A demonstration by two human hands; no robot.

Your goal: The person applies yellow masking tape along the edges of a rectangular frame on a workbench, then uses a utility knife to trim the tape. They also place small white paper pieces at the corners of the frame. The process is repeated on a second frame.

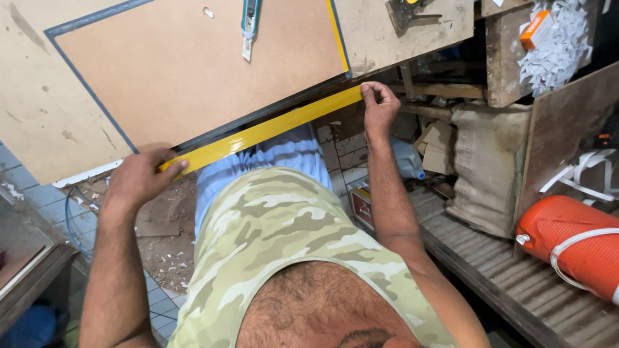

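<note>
A brown hardboard panel [193,64] with a dark frame lies on the workbench, its near edge overhanging toward me. A long yellow strip of tape [258,130] runs along that near edge. My left hand [138,177] pinches the strip's left end at the panel's corner. My right hand [378,106] presses the strip's right end against the other corner. Another yellow strip [336,32] runs up the panel's right side.
A utility knife [249,22] rests on the panel's far part. An orange cylinder cooler [570,248] lies on a slatted bench at right, beside a sack [487,167] and a box of shredded paper [558,38]. Tiled floor with debris is at left.
</note>
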